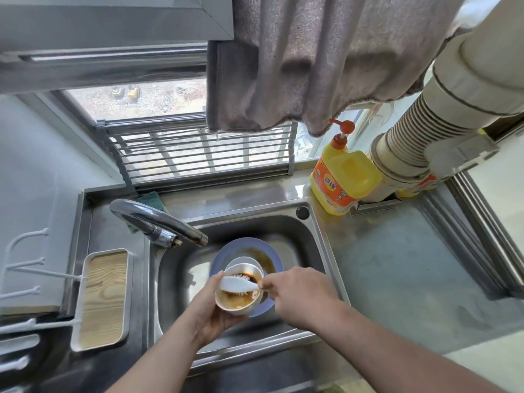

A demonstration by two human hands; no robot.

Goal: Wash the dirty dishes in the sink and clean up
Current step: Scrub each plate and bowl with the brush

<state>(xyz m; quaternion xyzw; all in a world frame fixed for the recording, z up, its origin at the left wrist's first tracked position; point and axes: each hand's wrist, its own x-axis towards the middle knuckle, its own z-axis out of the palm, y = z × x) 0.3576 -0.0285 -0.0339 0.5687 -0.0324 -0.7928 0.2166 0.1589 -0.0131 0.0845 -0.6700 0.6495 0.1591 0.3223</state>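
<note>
Over the steel sink point(309, 239), my left hand point(211, 314) cups a small white bowl point(236, 303) stained with orange-brown sauce. My right hand point(297, 293) grips the handle of a white dish brush point(238, 283), whose bristles lie inside the bowl. Below them in the basin lies a blue plate point(224, 253) with brown residue, and another white dish point(241, 262) rests on it, partly hidden by the bowl.
The chrome faucet point(158, 219) arches over the sink's left side. A yellow detergent bottle point(344, 177) stands at the back right by a white duct. A wood-bottomed tray point(103, 299) sits at left. A grey towel point(312, 61) hangs overhead. Steel counter point(411, 268) lies right.
</note>
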